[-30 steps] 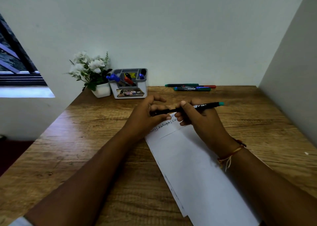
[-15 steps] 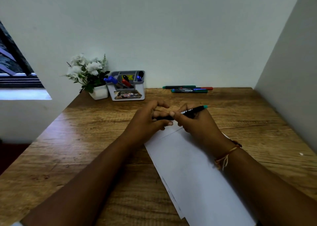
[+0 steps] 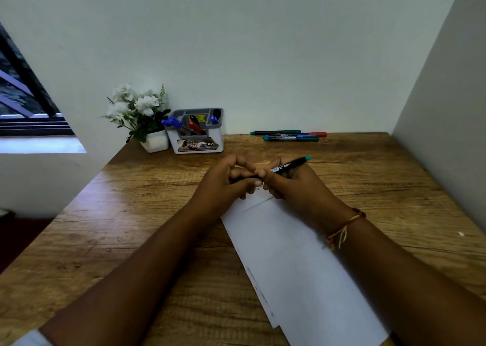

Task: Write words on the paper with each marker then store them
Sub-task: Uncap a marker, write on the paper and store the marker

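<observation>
near far edge of paper [image 3: 302,267], clasped marker [image 3: 289,165]

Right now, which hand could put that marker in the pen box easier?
Probably the left hand: it is on the side of the pen box and grips one end of the marker. The right hand holds the marker too, but lies farther over.

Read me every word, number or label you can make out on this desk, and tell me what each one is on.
"OP", and what looks like "42": on the picture label on the front of the pen holder.
Yellow sticker inside the holder: too blurred to read.
White print on the marker: too small to read.
Print on the markers by the wall: too small to read.
Handwriting on the paper: mostly covered, unreadable.
</observation>
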A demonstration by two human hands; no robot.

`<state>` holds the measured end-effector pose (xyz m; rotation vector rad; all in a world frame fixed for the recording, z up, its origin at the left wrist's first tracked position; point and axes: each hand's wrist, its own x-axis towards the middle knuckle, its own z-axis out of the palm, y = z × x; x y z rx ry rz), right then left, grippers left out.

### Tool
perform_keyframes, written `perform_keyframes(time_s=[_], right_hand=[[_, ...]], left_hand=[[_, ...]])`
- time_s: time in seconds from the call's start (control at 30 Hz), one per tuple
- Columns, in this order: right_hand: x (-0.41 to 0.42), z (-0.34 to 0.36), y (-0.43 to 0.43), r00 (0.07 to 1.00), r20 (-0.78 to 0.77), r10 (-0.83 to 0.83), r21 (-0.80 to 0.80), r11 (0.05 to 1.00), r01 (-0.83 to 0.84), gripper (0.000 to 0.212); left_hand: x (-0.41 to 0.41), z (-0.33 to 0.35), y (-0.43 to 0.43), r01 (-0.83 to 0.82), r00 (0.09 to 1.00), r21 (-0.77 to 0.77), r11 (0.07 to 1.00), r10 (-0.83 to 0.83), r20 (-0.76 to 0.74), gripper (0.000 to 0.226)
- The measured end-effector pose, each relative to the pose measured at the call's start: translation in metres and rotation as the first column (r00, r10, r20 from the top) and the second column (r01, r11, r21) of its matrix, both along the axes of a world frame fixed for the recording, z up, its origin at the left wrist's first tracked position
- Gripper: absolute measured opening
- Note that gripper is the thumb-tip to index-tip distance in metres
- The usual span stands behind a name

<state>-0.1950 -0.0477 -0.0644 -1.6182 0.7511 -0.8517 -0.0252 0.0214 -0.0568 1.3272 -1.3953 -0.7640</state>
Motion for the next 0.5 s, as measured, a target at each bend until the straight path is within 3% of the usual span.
perform_keyframes(time_s=[0.2,0.33,0.5], right_hand=[[0.004,0.001,-0.004,0.952,0.244,-0.185,0.247,0.961,0.124,0.031],[0.000,-0.004,-0.008,0.958,0.122,-0.260,-0.004,0.965,0.262,0.034],[-0.003,-0.005,-0.005,0.963,-0.038,-0.266,-0.361,0.903,0.235,0.033]], left_hand=[[0.013,0.008,0.001,-0.266,0.954,-0.108,0.958,0.245,-0.172,0.012],[0.032,0.010,0.002,-0.432,0.891,-0.173,0.885,0.389,-0.233,0.014],[0.044,0.027,-0.002,-0.614,0.789,-0.297,0.732,0.586,-0.186,0.021]])
